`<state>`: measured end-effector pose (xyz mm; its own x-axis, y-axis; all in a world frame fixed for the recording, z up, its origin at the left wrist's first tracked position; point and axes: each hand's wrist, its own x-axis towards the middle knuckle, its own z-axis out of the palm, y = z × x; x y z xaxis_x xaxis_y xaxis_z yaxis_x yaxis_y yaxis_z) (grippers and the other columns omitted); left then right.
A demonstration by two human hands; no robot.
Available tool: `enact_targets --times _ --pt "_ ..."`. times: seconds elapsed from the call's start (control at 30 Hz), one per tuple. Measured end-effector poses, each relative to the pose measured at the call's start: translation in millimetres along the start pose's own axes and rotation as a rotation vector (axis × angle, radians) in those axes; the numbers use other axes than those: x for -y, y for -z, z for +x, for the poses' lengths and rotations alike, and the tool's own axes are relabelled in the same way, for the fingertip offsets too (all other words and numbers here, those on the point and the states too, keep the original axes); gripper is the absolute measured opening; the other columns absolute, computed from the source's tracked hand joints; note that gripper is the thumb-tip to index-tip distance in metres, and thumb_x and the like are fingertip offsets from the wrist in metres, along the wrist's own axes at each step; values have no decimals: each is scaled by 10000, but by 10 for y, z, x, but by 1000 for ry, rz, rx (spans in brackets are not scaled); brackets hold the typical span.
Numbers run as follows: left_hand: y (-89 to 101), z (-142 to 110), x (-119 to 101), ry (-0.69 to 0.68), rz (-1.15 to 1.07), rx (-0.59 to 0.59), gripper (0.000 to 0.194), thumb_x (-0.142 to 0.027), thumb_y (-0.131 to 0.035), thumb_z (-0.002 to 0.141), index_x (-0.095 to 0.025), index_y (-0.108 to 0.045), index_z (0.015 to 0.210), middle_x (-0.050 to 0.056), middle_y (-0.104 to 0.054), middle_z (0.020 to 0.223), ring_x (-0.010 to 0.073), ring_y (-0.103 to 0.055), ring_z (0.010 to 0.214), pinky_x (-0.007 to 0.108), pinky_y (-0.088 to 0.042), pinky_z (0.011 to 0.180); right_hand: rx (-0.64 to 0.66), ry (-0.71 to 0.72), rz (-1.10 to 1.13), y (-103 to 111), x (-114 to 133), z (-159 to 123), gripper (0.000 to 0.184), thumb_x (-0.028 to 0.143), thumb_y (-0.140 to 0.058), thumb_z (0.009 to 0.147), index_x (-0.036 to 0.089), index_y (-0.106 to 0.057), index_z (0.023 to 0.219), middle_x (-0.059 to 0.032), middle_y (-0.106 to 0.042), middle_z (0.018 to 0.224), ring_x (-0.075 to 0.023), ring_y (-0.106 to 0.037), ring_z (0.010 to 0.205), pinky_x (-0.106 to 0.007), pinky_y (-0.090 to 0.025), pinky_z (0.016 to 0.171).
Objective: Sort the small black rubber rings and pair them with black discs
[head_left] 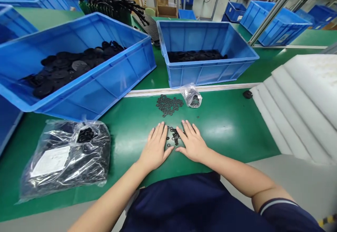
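Note:
My left hand point(156, 148) lies flat on the green tabletop with its fingers stretched forward. My right hand point(192, 141) rests palm down just across from it, fingers slightly spread. Between the two hands is a small heap of black rings point(175, 136), with a few loose ones beside my left fingers; some may be hidden under the hands. Farther forward, many similar dark rings point(168, 105) are spread in a flat patch. Right of that patch sits a small clear plastic bag point(192, 97) with dark rings inside.
At left lies a large clear bag point(97, 154) packed with black parts and bearing a white label point(51, 160). Two blue bins, one left point(123, 81) and one ahead point(207, 72), hold black pieces. White foam sheets point(300, 109) are stacked at right, near a black disc point(247, 94).

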<state>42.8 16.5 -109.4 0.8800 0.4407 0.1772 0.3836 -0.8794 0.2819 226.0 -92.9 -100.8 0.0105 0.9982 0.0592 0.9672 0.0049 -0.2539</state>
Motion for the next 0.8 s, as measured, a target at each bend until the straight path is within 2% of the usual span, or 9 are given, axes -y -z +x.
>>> enact_targets --times 0.13,0.27,0.37,0.57,0.67,0.8 --pt "19 -8 4 -39 8 45 777 -350 -430 906 -55 -41 1511 225 -70 1575 337 -71 1454 539 -179 1142 35 79 -9 18 0 112 804 595 -576 820 212 -316 1477 -175 -139 1575 -357 -94 1450 -578 -123 1133" --pt "3 136 -39 -50 12 43 768 -343 -443 897 -62 -78 1512 210 -86 1576 337 -43 1455 557 -152 1144 22 48 -41 67 -125 223 706 540 -545 864 202 -362 1457 -170 -177 1568 -346 -101 1451 -575 -110 1134" --pt "-7 233 -115 -56 17 45 777 -391 -474 884 -71 -138 1508 205 -99 1576 347 -38 1455 574 -125 1142 -3 -8 -72 116 -263 196 678 501 -539 879 183 -369 1453 -177 -176 1567 -335 -103 1453 -560 -103 1139" --pt "-60 391 -301 -123 12 112 798 -563 -478 861 -121 -262 1489 179 -128 1581 353 -73 1453 568 -96 1150 -50 -89 -109 148 -476 -30 700 483 -488 906 116 -303 1473 -198 -179 1561 -324 -90 1454 -548 -138 1130" --pt "-52 361 -248 -88 38 115 835 -597 -481 847 -114 -257 1491 191 -142 1575 357 -82 1452 567 -105 1152 -113 -144 -106 158 -588 -107 629 456 -456 926 95 -367 1433 -216 -262 1526 -330 -189 1421 -539 -191 1103" --pt "28 126 -24 -13 79 102 857 -578 -471 864 -87 -183 1505 223 -120 1569 367 -74 1449 578 -137 1141 -223 -230 -50 170 -732 -139 456 394 -439 943 130 -526 1305 -188 -477 1365 -311 -408 1239 -477 -308 1005"
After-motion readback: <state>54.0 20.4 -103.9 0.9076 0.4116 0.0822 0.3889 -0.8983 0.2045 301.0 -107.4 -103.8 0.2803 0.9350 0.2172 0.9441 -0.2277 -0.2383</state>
